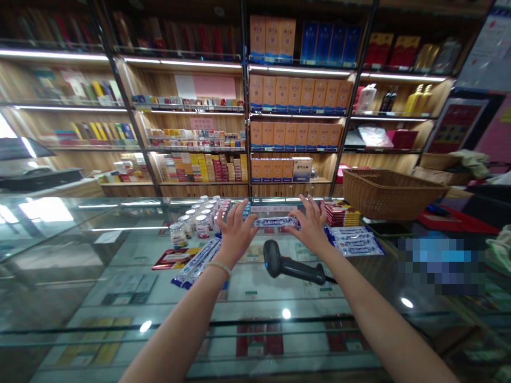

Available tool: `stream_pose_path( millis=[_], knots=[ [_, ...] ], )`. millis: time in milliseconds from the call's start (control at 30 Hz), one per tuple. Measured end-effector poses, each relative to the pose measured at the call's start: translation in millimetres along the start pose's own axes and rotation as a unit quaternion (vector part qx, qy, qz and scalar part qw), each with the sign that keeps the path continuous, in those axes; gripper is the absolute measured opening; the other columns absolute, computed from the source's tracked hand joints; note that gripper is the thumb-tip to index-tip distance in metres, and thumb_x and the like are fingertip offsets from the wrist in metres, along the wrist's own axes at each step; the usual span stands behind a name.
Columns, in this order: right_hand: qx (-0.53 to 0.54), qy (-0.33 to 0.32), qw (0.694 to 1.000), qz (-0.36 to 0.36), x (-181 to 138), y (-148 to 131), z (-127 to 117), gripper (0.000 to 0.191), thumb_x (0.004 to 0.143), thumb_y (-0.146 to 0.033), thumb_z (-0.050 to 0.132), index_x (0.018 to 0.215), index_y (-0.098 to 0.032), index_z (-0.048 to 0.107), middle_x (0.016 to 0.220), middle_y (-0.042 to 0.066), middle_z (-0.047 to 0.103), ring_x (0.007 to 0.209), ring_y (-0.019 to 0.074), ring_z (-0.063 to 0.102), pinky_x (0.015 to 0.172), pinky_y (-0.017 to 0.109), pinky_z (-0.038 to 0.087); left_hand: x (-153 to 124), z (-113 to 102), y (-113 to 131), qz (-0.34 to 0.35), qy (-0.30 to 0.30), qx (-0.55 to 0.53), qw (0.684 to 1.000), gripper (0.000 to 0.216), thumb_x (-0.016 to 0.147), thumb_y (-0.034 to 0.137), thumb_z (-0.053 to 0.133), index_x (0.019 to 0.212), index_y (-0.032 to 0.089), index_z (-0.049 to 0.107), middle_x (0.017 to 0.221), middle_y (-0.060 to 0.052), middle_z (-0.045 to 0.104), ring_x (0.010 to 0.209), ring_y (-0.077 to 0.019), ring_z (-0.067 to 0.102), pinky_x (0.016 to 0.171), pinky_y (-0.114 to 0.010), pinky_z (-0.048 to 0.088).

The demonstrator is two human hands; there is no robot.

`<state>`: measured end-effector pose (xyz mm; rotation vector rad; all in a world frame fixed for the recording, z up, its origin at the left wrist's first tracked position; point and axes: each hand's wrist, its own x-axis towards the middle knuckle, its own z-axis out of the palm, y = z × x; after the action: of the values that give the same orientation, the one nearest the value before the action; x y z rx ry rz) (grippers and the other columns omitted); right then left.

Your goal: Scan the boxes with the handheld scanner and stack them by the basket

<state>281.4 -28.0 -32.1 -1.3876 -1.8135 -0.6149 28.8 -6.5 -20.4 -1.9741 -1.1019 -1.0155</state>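
A slim blue-and-white packet (275, 222) with printed characters is stretched level between my two hands above the glass counter (247, 303). My left hand (236, 232) pinches its left end, and a pale bracelet circles that wrist. At the opposite end, my right hand (311, 226) grips it between thumb and fingers. Just below lies a black handheld barcode scanner (293, 266) with its head to the left. Similar long packets (197, 263) lie by my left wrist, partly over a red-and-gold packet (171, 258). More blue-and-white packets (354, 241) lie side by side right of my right hand.
Several small lidded jars (202, 223) stand behind my left hand. Red and yellow packets (339, 213) are stacked behind my right hand, near a wicker basket (393, 194). Lit shelves with orange boxes (299, 93) line the wall. A monitor (24, 149) stands far left.
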Motion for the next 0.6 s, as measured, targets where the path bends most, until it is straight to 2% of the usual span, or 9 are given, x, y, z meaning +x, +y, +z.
stream_pose_path(
  millis=[167, 367, 600],
  knots=[
    [0.004, 0.018, 1.0, 0.009, 8, 5, -6, 0.028, 0.09, -0.045, 0.071, 0.11, -0.026, 0.07, 0.165, 0.012, 0.031, 0.154, 0.036, 0.02, 0.121, 0.066, 0.013, 9, -2, 0, 0.011, 0.012, -0.008, 1.0, 0.026, 0.082, 0.039, 0.08, 0.102, 0.028, 0.069, 0.155, -0.012, 0.051, 0.143, -0.0329, 0.045, 0.125, -0.058, 0.001],
    [0.013, 0.038, 0.999, 0.016, 22, 18, -25, 0.021, 0.091, -0.042, 0.068, 0.107, -0.028, 0.071, 0.162, 0.011, 0.036, 0.153, 0.0353, 0.023, 0.12, 0.069, 0.012, 30, -13, 5, 0.032, 0.022, -0.009, 0.999, 0.026, 0.083, 0.041, 0.079, 0.104, 0.028, 0.07, 0.154, -0.012, 0.051, 0.142, -0.0328, 0.046, 0.125, -0.059, 0.003],
    [0.016, 0.051, 0.998, 0.026, 17, 46, -49, 0.02, 0.091, -0.043, 0.068, 0.106, -0.029, 0.072, 0.161, 0.009, 0.037, 0.153, 0.0343, 0.023, 0.121, 0.066, 0.012, 52, -27, 40, 0.023, -0.012, -0.039, 0.999, 0.026, 0.083, 0.039, 0.078, 0.105, 0.027, 0.07, 0.156, -0.015, 0.047, 0.144, -0.0354, 0.043, 0.123, -0.065, 0.007]
  ],
)
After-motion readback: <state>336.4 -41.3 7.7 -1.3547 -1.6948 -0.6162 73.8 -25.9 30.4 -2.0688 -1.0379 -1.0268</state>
